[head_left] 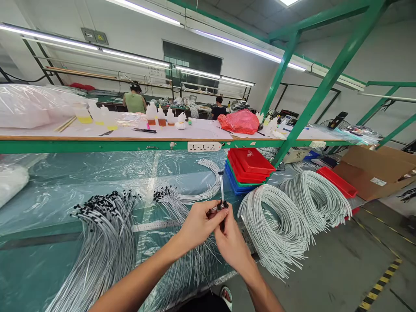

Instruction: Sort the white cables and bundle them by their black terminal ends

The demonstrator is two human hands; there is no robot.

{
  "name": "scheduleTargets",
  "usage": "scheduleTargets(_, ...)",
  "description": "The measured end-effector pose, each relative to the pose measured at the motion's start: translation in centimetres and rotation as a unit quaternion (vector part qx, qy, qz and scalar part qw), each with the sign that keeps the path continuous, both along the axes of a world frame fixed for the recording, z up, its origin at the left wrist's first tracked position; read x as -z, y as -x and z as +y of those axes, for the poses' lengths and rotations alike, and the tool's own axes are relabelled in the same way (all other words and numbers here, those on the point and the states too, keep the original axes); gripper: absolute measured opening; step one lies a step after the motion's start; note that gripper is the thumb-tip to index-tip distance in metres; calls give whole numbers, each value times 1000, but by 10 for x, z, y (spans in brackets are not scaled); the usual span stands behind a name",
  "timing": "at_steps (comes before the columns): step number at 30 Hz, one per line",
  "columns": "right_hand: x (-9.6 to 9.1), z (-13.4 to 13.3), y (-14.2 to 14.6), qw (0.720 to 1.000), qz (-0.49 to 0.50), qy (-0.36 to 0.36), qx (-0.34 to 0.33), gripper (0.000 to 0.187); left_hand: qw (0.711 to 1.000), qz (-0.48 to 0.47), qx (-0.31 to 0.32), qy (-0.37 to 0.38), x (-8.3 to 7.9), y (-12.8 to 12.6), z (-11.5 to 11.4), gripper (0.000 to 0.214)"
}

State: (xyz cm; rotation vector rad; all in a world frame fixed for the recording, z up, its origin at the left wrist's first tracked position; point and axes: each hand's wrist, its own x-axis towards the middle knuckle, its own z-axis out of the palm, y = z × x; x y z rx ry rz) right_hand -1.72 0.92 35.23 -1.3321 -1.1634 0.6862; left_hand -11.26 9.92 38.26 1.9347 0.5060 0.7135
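My left hand (199, 225) and my right hand (232, 240) meet above the bench, fingers pinched together. Between them are thin grey cables with small black connectors (222, 205); one short piece (222, 186) points upward and ends in a black connector. How many pieces each hand grips is partly hidden by the fingers. Below and left of my hands lies a spread of grey cables (182, 212) with black ends. Farther left is a thicker bundle (107, 225) with many black connectors. A steel ruler (154, 225) lies between the two bundles.
Coiled grey cables (276, 225) rest at the right edge, with another coil (315, 199) behind. Stacked red, green and blue trays (248, 167) stand at the back. A green post (312, 104) rises beside them. The raised shelf (123, 134) carries bottles (161, 117) and tweezers (144, 130).
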Motion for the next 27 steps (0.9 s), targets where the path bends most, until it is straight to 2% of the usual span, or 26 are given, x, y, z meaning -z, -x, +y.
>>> scheduleTargets(2,0,-1,2,1000,15,2,-5,32,1000,-14,-5,21,-1,0,2,37)
scheduleTargets(5,5,-3,6,999,42,25,-9,33,993,-81,-51,71,0,-1,8,35)
scheduleTargets(10,24,-1,19,996,55,61,-19,38,949,-158,-115,248,9,-7,20,46)
scheduleTargets(14,36,3,25,993,83,78,-30,48,927,-159,-173,291,9,-10,22,56)
scheduleTargets(15,37,3,25,992,88,81,-30,49,926,-161,-173,294,8,-9,22,57)
scheduleTargets(21,38,5,21,988,113,94,-52,55,930,-191,-82,303,1,-10,22,51)
scheduleTargets(25,45,3,23,980,148,103,-80,60,899,-254,-52,353,-2,-10,26,42)
scheduleTargets(27,46,1,18,981,135,108,-89,59,882,-270,-34,385,-4,-8,27,39)
